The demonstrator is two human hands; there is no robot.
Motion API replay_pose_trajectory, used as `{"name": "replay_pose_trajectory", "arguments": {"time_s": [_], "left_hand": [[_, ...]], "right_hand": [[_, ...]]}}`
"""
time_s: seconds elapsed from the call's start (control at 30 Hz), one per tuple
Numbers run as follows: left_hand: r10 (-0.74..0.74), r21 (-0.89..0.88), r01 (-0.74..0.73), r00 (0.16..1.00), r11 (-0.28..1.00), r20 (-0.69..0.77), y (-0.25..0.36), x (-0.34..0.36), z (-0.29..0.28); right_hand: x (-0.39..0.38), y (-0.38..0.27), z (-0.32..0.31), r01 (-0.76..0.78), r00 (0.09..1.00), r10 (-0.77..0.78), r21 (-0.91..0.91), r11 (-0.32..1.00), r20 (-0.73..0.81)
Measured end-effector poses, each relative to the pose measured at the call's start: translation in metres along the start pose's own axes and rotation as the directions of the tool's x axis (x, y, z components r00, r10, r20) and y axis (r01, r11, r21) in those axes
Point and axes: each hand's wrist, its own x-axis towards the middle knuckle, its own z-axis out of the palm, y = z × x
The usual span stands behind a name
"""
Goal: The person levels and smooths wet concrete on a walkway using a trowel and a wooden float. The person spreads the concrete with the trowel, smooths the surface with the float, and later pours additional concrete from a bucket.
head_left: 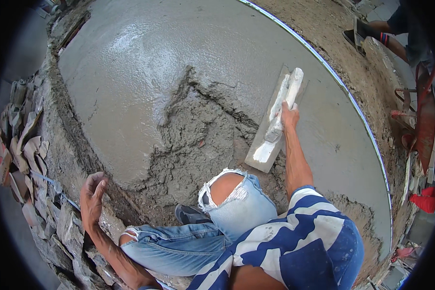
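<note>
My right hand [290,117] is wrapped round the pale, cement-caked handle of a long rectangular hand float [264,157]. The float's blade lies slantwise over the wet concrete [130,87], right of a rough patch. That rough, lumpy concrete [198,140] sits lower than the smooth, shiny surface around it, with a ragged broken edge. Off to the left, my left hand [93,195] hovers by the slab's near left edge, holding nothing. Its fingers are loosely bent and the thumb stands apart from them.
A thin pale edging strip [343,87] curves along the slab's right side, with bare soil beyond. Stacked stones and broken slabs [31,159] line the left. At right are a rusty wheelbarrow [424,116] and another person's leg [384,38]. My bent knee [227,188] is beside the rough patch.
</note>
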Motion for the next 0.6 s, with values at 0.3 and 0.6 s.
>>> {"name": "replay_pose_trajectory", "arguments": {"time_s": [0.3, 0.6], "left_hand": [[0.040, -0.002, -0.040, 0.998, 0.999, 0.057, 0.014, 0.009, 0.018], [-0.020, 0.016, 0.020, 0.999, 1.000, -0.042, 0.010, -0.021, -0.001]], "right_hand": [[-0.078, 0.074, -0.150, -0.151, 0.975, 0.197, 0.348, 0.925, -0.101], [-0.003, 0.044, -0.049, -0.170, 0.985, 0.162, 0.427, 0.888, 0.055]]}}
